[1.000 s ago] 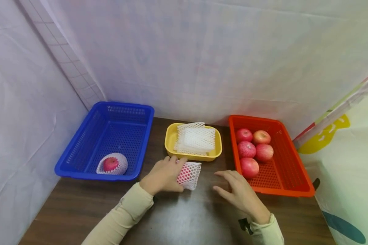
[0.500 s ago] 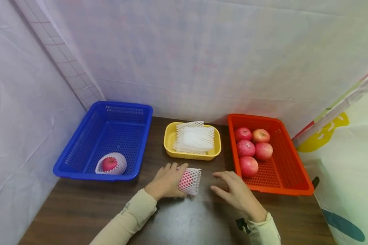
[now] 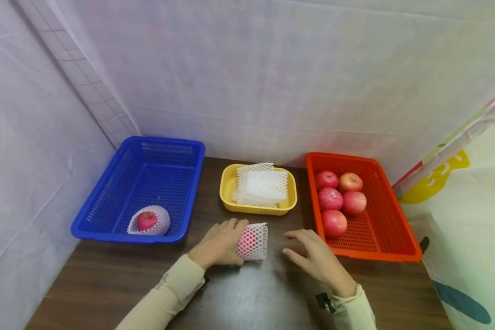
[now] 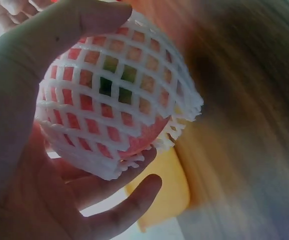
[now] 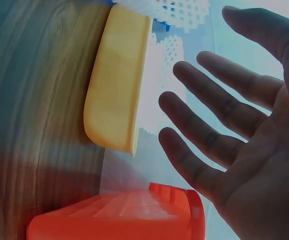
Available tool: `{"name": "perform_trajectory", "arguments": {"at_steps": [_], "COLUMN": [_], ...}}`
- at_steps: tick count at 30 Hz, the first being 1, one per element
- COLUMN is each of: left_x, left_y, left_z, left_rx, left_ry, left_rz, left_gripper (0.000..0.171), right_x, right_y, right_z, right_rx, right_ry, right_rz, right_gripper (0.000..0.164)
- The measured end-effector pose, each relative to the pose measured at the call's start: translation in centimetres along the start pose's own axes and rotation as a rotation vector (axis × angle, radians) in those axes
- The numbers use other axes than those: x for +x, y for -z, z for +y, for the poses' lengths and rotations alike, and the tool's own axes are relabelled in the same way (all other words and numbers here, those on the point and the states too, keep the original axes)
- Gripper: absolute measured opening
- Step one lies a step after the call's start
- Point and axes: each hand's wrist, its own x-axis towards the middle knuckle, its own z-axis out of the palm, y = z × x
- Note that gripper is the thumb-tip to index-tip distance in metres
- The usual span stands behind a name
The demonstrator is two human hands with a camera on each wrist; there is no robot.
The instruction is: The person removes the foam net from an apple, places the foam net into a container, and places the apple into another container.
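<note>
My left hand (image 3: pixel 222 244) holds a red apple (image 4: pixel 104 95) wrapped in a white foam net (image 3: pixel 259 242), in front of the yellow tray. In the left wrist view the thumb lies over the top of the net and fingers curl beneath it; the apple's green-brown stem hollow shows through the mesh. Some bare red skin appears at the net's lower edge. To the right, my right hand (image 3: pixel 318 262) hovers near the red basket with nothing in it. Its fingers (image 5: pixel 224 107) are spread and relaxed in the right wrist view.
A blue basket (image 3: pixel 82 229) at left contains one netted apple (image 3: pixel 147 221). The yellow tray (image 3: pixel 255 210) bears several flat foam nets (image 3: pixel 266 185). Several bare apples (image 3: pixel 334 223) sit in the red basket (image 3: pixel 389 229) at right. White sheeting (image 3: pixel 272 82) stands behind the brown table (image 3: pixel 90 284).
The left hand has shifted slightly toward the person and a little left, still holding the netted apple. The right hand has barely moved. The head view has drifted slightly.
</note>
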Motion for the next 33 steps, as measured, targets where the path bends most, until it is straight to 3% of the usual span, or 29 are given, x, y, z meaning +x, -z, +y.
{"name": "perform_trajectory", "arguments": {"at_steps": [8, 13, 21, 30, 33], "left_x": [-0.4, -0.7, -0.6, -0.6, -0.6], "left_y": [0.8, 1.3, 1.5, 1.5, 1.5], "left_z": [1.2, 2.1, 2.7, 2.8, 3.0], "left_rx": [-0.018, 0.001, 0.004, 0.007, 0.007], "left_ry": [-0.069, -0.100, -0.118, -0.113, -0.117], "left_rz": [0.052, 0.070, 0.068, 0.054, 0.050], "left_gripper": [0.097, 0.097, 0.094, 0.094, 0.096], "right_x": [0.5, 1.0, 1.2, 1.5, 1.5], "right_y": [-1.2, -1.9, -2.5, -2.7, -3.1], "right_z": [0.2, 0.0, -0.6, -1.3, -1.3], "right_rx": [0.048, 0.075, 0.109, 0.168, 0.135], "right_ry": [0.086, 0.125, 0.150, 0.201, 0.209], "right_rz": [0.077, 0.095, 0.107, 0.139, 0.113], "right_gripper": [0.024, 0.025, 0.030, 0.024, 0.034]}}
